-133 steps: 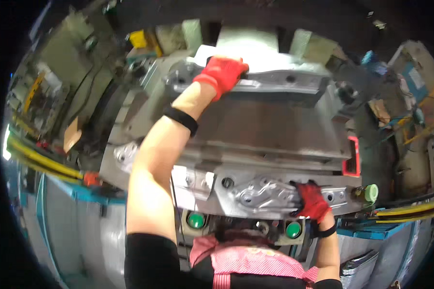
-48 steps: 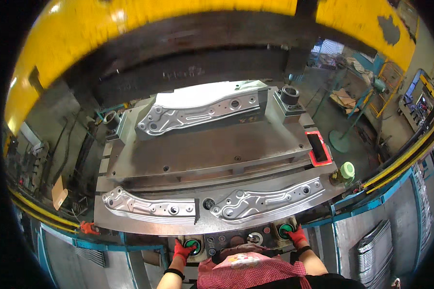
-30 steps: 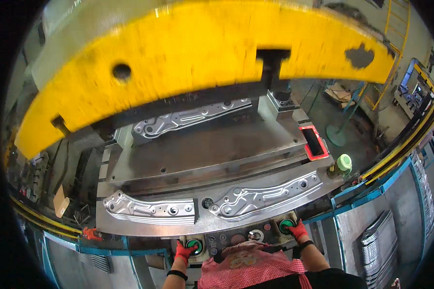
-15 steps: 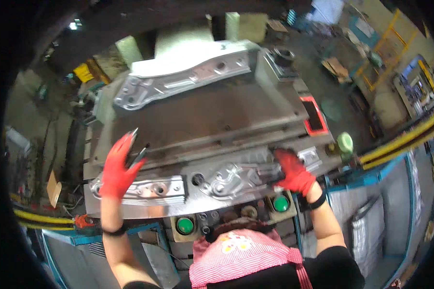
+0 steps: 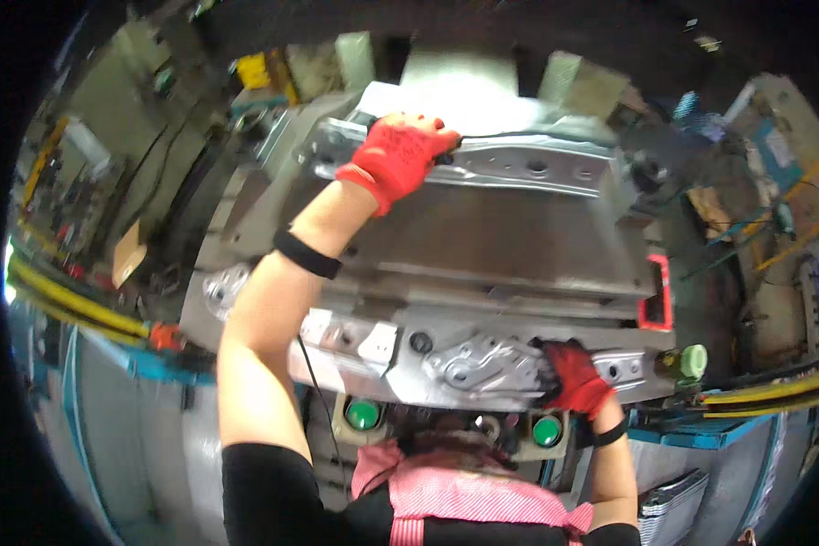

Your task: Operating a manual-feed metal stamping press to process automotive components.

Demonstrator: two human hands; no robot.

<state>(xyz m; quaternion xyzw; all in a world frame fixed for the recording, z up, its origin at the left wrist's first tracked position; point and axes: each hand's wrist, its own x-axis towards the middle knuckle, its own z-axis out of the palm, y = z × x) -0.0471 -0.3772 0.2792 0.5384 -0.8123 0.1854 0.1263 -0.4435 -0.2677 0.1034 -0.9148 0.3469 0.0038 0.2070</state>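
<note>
Head: capped bottle (image 5: 686,364), contents unclear; hands (image 5: 399,156) at metal parts (image 5: 537,166).

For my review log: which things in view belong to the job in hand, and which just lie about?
Likely job things: far metal panel, at the left hand; near right metal panel, at the right hand; near left metal panel.

Apparently lying about: green-capped container; red-framed object; tan card.

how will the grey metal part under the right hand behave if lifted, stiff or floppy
The metal part is probably stiff, since raised, shaped contours show across it. Its shiny surface suggests it might slip under the right hand. Lying flat, it seems unlikely to roll.
</note>
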